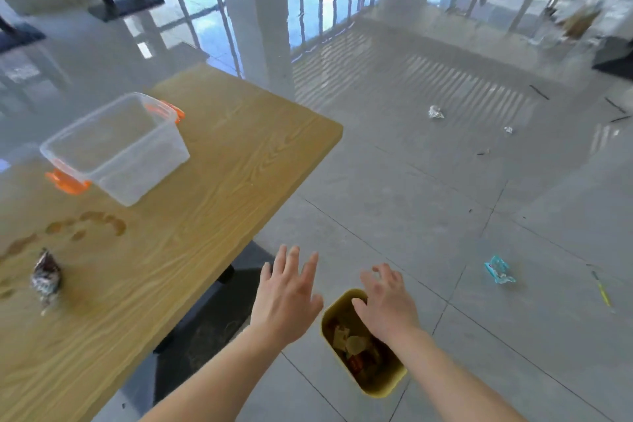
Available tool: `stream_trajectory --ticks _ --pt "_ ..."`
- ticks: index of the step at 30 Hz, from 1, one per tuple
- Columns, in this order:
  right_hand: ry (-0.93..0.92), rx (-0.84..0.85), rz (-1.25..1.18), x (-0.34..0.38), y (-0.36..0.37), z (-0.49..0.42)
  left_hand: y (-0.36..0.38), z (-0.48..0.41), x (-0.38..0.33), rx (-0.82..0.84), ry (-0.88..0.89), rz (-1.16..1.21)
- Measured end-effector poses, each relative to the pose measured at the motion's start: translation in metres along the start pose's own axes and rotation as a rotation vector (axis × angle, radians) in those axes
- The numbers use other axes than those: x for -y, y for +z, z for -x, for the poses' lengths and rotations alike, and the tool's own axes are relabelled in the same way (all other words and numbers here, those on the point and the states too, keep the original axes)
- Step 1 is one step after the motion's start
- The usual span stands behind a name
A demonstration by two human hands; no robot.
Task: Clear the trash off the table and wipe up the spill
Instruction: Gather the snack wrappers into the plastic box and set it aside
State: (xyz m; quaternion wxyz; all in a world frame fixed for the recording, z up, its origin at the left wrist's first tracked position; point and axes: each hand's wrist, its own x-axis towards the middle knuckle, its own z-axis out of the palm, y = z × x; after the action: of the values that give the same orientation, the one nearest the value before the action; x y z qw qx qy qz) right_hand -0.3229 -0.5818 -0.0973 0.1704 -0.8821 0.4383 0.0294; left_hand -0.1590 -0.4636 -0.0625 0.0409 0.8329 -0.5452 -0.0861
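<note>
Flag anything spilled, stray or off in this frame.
Brown spill smeared on the table, with a crumpled wrapper beside it. More litter on the floor: white paper wads and a teal packet, away from the yellow bin.

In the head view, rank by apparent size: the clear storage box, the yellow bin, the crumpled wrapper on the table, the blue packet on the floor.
1. Clear storage box
2. Yellow bin
3. Crumpled wrapper
4. Blue packet, though it lies farther away, so its true size is unsure.
</note>
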Motion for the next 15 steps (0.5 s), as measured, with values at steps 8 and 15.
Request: stream_trajectory --ticks 8,15 --pt "-0.178 -0.094 0.033 0.067 -0.07 -0.022 -0.086 0.027 0.044 -0.102 -0.115 -0.022" --pt "-0.343 -0.14 0.081 0.144 -0.118 -0.038 -0.153 0.054 0.1 -0.209 -0.26 -0.06"
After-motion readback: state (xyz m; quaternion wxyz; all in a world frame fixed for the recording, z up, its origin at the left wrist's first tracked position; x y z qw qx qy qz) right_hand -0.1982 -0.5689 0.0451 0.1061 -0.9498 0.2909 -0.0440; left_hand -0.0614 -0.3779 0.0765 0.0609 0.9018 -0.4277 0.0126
